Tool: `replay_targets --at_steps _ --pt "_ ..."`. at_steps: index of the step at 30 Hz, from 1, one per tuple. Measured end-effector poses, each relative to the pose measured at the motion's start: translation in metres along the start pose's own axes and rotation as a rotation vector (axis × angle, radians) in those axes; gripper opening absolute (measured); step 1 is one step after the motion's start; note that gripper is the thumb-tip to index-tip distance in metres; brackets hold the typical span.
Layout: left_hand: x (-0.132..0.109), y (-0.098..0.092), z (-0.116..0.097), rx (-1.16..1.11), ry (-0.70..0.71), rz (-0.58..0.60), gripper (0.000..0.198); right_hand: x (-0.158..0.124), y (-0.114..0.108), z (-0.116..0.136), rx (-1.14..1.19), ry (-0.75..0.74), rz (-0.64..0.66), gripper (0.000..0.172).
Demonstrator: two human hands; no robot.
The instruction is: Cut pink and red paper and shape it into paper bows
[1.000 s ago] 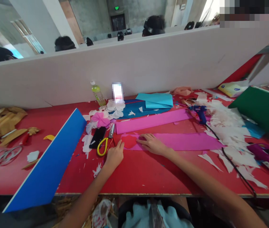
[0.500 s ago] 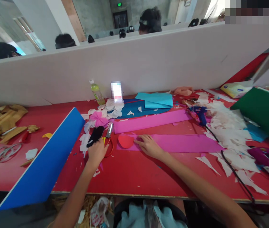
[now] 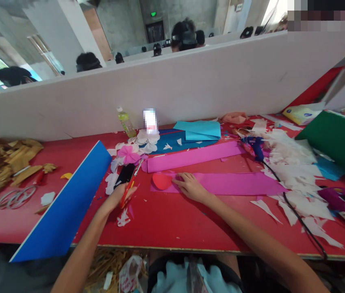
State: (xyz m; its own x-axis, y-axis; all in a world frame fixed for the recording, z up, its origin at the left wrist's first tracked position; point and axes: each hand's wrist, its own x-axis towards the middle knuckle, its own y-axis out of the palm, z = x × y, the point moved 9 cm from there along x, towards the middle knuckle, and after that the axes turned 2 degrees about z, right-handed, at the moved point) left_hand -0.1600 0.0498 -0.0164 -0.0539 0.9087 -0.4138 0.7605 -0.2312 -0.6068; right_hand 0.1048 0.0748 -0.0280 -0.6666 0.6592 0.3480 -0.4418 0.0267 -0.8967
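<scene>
At the table's left-centre my left hand (image 3: 120,196) is closed on a pair of scissors (image 3: 132,181) with red and yellow handles, blades pointing up and away from me. Just beyond that hand lies a flat black object (image 3: 124,174), partly covered by it. My right hand (image 3: 189,186) lies with its fingers extended on a magenta paper strip (image 3: 236,184). Close to its fingertips, a rounded red paper piece (image 3: 161,181) rests over the strip's left end. A second magenta strip (image 3: 193,156) is stretched out behind.
A blue board (image 3: 68,207) stands at left, and a green board (image 3: 337,142) at right. Pale paper scraps (image 3: 297,162), a blue glue gun (image 3: 256,147) and its black cord occupy the right side. A bottle (image 3: 126,124) and a lit phone (image 3: 150,121) stand near the partition.
My left hand has picked the scissors up off the table; the blades have tilted and the handles are now in its fingers. My right hand stays where it was.
</scene>
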Motion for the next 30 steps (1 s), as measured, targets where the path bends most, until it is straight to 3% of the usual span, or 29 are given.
replay_targets --at_steps 3,8,16,24,30 --pt "-0.023 0.022 -0.016 -0.142 0.091 0.203 0.03 0.001 0.0 -0.001 -0.007 0.025 0.003 0.039" --pt "-0.067 0.064 -0.035 -0.209 0.036 0.612 0.025 0.001 0.002 -0.002 -0.004 0.078 0.009 0.038" --pt "-0.085 0.098 -0.028 -0.025 -0.092 0.883 0.015 0.0 0.001 -0.004 -0.025 0.154 0.003 0.037" --pt "-0.083 0.103 -0.051 0.034 0.052 0.8 0.022 0.001 0.001 -0.006 -0.019 0.188 -0.002 0.037" --pt "-0.073 0.099 -0.064 0.174 0.238 0.666 0.028 0.001 0.002 -0.007 -0.027 0.2 0.017 0.038"
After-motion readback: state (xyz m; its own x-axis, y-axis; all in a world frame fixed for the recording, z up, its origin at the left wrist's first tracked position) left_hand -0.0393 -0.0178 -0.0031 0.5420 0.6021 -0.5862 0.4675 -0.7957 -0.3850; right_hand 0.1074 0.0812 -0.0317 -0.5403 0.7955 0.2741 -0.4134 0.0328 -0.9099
